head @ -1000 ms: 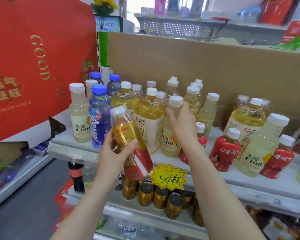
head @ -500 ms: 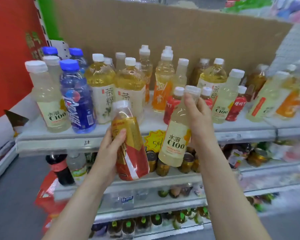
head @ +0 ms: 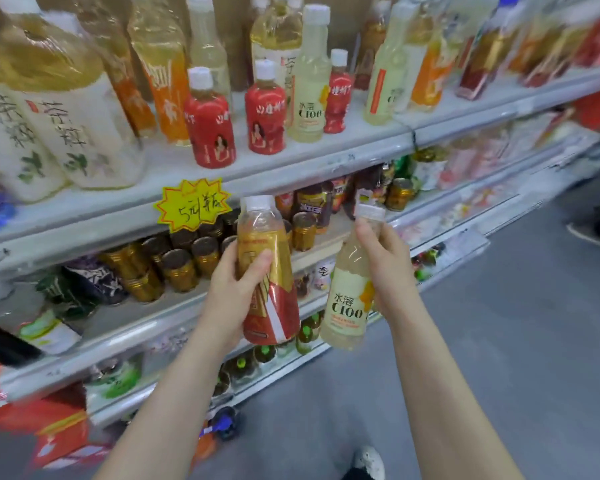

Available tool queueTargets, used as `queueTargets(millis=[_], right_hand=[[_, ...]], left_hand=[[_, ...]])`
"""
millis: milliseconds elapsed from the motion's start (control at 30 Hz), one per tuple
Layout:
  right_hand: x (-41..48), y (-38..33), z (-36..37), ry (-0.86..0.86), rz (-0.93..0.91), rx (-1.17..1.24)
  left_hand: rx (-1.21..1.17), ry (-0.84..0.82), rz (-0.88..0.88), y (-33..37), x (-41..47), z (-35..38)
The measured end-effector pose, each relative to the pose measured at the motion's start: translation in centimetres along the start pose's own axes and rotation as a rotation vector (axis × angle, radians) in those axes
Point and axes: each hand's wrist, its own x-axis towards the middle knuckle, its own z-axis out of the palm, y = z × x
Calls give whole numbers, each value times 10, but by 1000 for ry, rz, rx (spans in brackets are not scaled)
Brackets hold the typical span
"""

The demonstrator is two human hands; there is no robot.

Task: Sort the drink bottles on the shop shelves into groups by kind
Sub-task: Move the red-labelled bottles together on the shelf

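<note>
Your right hand point(head: 381, 258), closed round the C100 bottle's point(head: 347, 299) neck, has lifted it off the top shelf point(head: 291, 168) toward matching C100s further right, while your left hand point(head: 238, 285) grips the tea bottle point(head: 267, 271) below.

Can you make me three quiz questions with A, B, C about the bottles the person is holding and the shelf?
1. Where is the yellow price star?
A. On the top shelf's front edge
B. On the floor
C. On a bottle cap

2. What colour is the cap of the C100 bottle in the right hand?
A. Blue
B. White
C. Black

3. What is the left hand doing?
A. Hanging empty
B. Holding a can
C. Gripping a gold-and-red bottle

Answers: 1 A, the star hangs from the edge of the top shelf. 2 B, its cap is white. 3 C, the fingers wrap that bottle's middle.
</note>
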Motion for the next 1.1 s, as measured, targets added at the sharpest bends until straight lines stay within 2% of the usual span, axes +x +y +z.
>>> queueTargets(millis=[300,533,767,1100], right_hand=[[77,-30,-144,49,-93,-113],[151,-71,-247,40,-182,-100],[239,-88,-314,56,-235,-105],[407,-122,-386,55,-289,-108]], left_hand=[[42,-79,14,-17,31,170],[7,-113,56,-21,71,296],[9,-165,102,-25,140,395],[22,-214,180,-23,274,530]])
